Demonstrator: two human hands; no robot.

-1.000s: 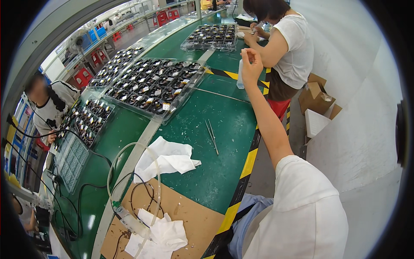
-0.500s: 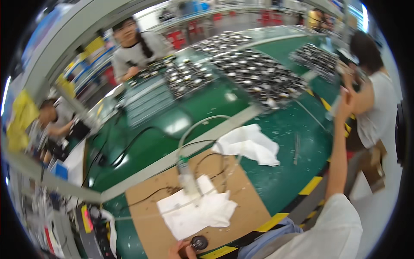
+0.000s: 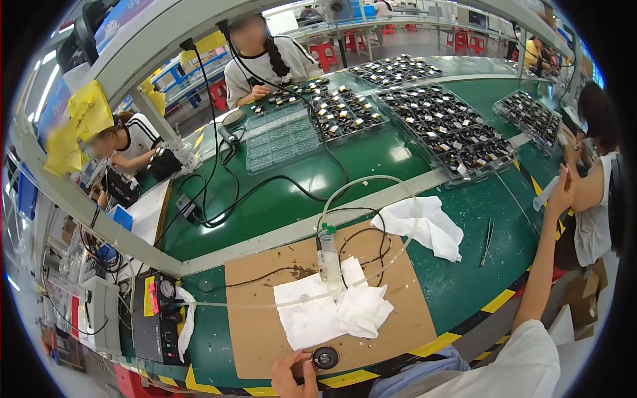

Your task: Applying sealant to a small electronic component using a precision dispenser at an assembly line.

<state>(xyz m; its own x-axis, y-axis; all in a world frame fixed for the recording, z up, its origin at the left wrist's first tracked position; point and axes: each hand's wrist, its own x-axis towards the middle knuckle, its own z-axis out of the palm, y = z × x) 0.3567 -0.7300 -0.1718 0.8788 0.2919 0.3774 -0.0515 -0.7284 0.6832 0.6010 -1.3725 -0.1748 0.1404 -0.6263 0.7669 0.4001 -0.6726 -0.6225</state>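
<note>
Near the table's front edge, my left hand point(image 3: 294, 375) pinches a small round black part point(image 3: 325, 358) by its left side. The part lies over the brown cardboard sheet point(image 3: 255, 331). Far to the right, my right arm is stretched out, and my right hand point(image 3: 561, 191) points away with its fingers extended. A pale translucent piece point(image 3: 545, 194) shows beside that hand; I cannot tell whether they touch. In front of my left hand, a clear syringe with a green top point(image 3: 328, 255) rests tip down on white wipes point(image 3: 308, 318). A clear tube point(image 3: 398, 178) runs from the syringe.
A black control box with a gauge point(image 3: 156, 325) stands at the left. Tweezers point(image 3: 488, 242) and another wipe point(image 3: 424, 222) lie to the right. Trays of black parts point(image 3: 444, 126) fill the far side, beside a bare clear tray point(image 3: 282, 136). Cables point(image 3: 265, 182) cross the table. Co-workers sit around it.
The view has swung left and steadied, so the scene sits further right and looks sharper. My left hand still holds the round black part; my right arm remains stretched out to the right.
</note>
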